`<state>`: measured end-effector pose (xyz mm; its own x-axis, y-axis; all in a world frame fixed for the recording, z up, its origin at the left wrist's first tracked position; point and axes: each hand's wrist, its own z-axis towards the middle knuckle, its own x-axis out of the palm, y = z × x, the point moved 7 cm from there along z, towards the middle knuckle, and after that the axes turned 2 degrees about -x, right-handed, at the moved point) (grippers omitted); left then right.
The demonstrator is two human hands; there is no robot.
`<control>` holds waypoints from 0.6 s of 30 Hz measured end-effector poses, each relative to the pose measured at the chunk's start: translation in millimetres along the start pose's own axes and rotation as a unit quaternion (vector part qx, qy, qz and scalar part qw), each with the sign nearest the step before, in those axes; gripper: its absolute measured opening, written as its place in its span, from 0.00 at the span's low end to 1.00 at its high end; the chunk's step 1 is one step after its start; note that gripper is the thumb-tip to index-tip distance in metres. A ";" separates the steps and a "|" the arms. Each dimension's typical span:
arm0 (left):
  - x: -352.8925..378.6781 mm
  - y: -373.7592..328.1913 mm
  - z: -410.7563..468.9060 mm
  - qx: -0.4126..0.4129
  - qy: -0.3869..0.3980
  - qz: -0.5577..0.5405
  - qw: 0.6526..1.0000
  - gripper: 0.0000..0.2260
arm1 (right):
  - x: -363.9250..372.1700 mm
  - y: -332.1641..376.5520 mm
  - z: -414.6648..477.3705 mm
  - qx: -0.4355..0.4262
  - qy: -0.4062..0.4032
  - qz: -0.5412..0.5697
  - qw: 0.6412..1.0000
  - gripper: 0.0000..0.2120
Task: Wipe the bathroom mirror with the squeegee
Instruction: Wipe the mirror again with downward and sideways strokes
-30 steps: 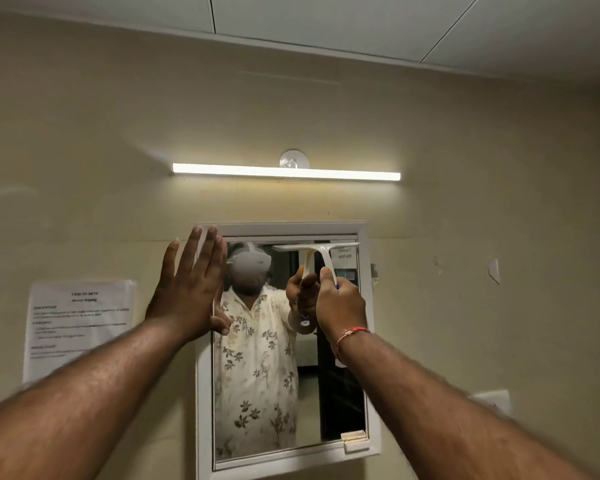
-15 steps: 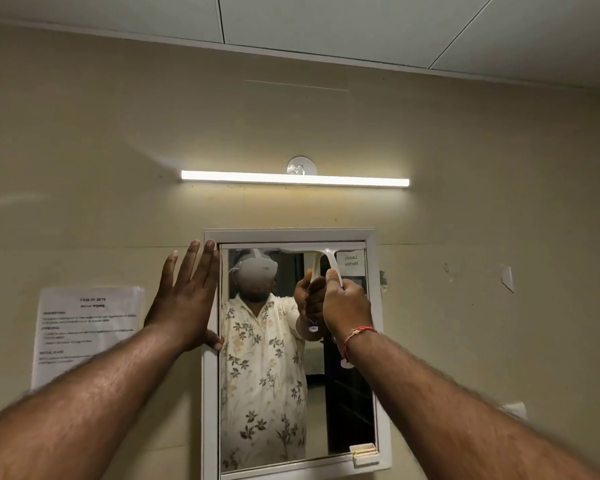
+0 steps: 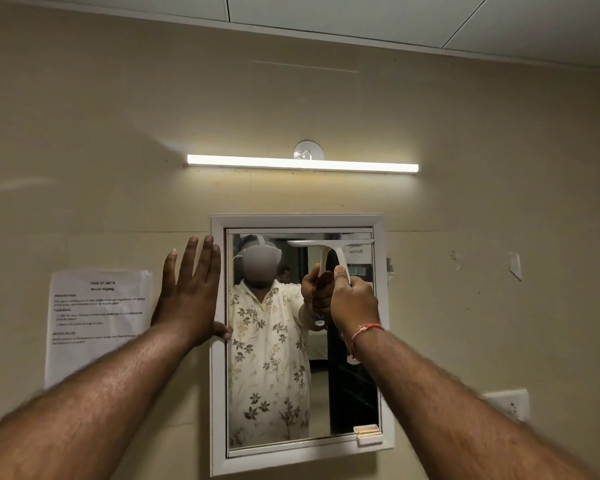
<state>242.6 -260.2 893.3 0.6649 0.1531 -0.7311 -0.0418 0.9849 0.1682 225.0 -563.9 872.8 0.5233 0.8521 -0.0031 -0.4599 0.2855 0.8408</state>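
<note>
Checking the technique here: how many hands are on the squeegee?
1. The right hand grips the squeegee handle at the upper right of the mirror. The left hand lies flat on the wall beside the frame, thumb on it.

glossy glass mirror (image 3: 274,375), white plastic squeegee (image 3: 329,247), matt paper sheet (image 3: 97,323).

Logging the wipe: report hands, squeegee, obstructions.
Right hand grips squeegee, blade at mirror top right. Left hand flat at frame left edge. Small box at lower-right corner.
</note>
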 end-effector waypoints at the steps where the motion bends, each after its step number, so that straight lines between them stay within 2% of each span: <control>1: 2.6 -1.4 -2.9 -0.001 0.002 -0.003 1.000 0.80 | -0.1 -3.5 -1.8 0.003 -0.002 -0.002 1.000 0.19; 8: 23.4 -9.8 -22.4 0.010 -0.006 0.002 1.000 0.81 | -2.1 -22.3 -17.0 0.016 -0.001 -0.002 1.000 0.19; 18: 57.9 -11.3 -45.4 0.025 -0.065 0.008 0.998 0.84 | -5.4 -58.2 -49.2 0.042 0.002 -0.009 0.999 0.20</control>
<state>247.8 -258.8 819.1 0.7552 0.1545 -0.6370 -0.0184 0.9764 0.2151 213.6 -563.6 797.3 0.5287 0.8486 -0.0203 -0.3884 0.2631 0.8831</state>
